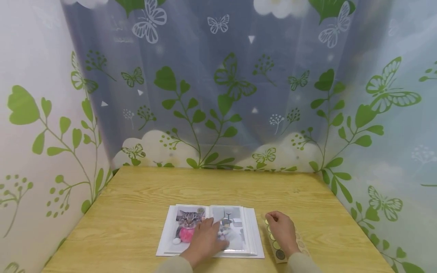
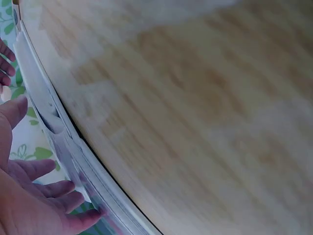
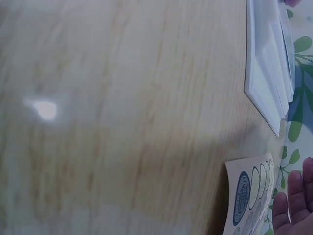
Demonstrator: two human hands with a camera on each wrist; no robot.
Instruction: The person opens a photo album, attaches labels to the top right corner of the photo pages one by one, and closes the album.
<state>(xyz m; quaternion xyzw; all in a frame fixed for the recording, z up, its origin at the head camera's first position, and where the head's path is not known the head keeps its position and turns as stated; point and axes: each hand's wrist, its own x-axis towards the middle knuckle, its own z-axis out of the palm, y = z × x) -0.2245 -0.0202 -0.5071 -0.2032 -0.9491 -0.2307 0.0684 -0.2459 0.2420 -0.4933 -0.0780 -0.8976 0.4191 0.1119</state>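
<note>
A white photo album (image 1: 165, 242) lies spread on the table. Its left page has a picture of a tabby cat (image 1: 189, 218) with a pink ball-like shape, and a small round sticker (image 1: 200, 210) in the upper corner. My left hand (image 1: 205, 239) rests across the middle of the album, fingers spread and partly covering both pages. To the right, my right hand (image 1: 282, 230) is over a brown sticker sheet (image 1: 280, 261) with rows of circles. Its thumb and forefinger pinch a pale round sticker (image 2: 6, 94), small in the left wrist view. The hand hides part of the sheet.
The wood-grain table (image 1: 136, 189) runs back to a patterned curtain (image 1: 191, 125) with leaves and butterflies. Similar curtains stand close on the left and right sides. A dark round sticker (image 3: 241, 198) shows at the sheet's near end.
</note>
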